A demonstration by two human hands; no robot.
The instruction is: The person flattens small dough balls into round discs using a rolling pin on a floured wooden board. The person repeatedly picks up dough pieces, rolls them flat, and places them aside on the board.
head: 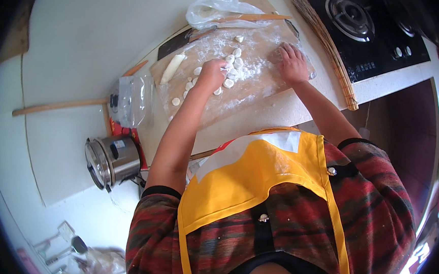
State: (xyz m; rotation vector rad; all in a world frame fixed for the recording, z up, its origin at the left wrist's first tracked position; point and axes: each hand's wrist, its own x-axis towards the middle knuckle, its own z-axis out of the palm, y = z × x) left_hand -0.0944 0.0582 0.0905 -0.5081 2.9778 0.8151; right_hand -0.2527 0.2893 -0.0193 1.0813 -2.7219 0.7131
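My left hand (213,75) is over the middle of a floured wooden board (210,114), its fingers curled beside a cluster of small round dough pieces (238,62). White shows at its fingertips; whether that is dough or flour I cannot tell. More dough pieces (176,101) lie to the left, partly hidden by my left wrist and forearm. A dough roll (172,68) rests near the board's left edge. Loose flour (251,70) is heaped right of the cluster. My right hand (293,64) lies palm down with spread fingers at the board's right edge, holding nothing visible.
Behind the board lie a clear plastic bag (218,9) and a tapered wooden rolling pin (255,17). A straw brush (328,49) separates the board from a black gas hob (374,61). At left stand a clear plastic container (135,101) and a steel electric pot (120,159).
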